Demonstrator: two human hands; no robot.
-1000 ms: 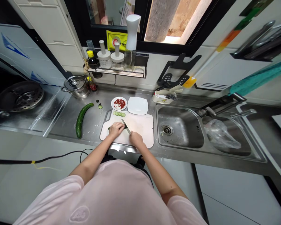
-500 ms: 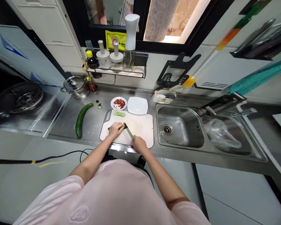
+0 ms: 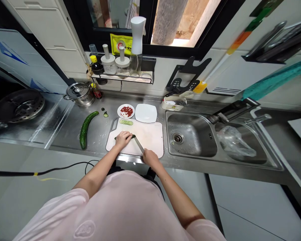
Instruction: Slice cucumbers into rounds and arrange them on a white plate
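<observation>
On the white cutting board (image 3: pixel 153 140), my left hand (image 3: pixel 123 139) is closed over a piece of green cucumber (image 3: pixel 133 136), most of it hidden under the fingers. My right hand (image 3: pixel 151 158) grips the handle of a kitchen knife (image 3: pixel 139 145). The blade slants up and left, its tip by the right end of the cucumber piece. A row of overlapping cucumber slices (image 3: pixel 126 122) lies near the board's top left. Behind the board are a plate of chopped red pieces (image 3: pixel 126 111) and an empty white plate (image 3: pixel 145 113).
Left of the board lie a whole cucumber (image 3: pixel 86 130) and small cucumber scraps (image 3: pixel 105 114). A lidded steel pot (image 3: pixel 80 94) stands farther back. On the right is a double sink (image 3: pixel 193 134) with a plastic bag (image 3: pixel 235 141). A shelf (image 3: pixel 122 77) holds jars and bottles.
The knife's tip has shifted slightly right relative to the cucumber piece, whose end shows more now. My left hand stays on the cucumber. The whole view has moved a little.
</observation>
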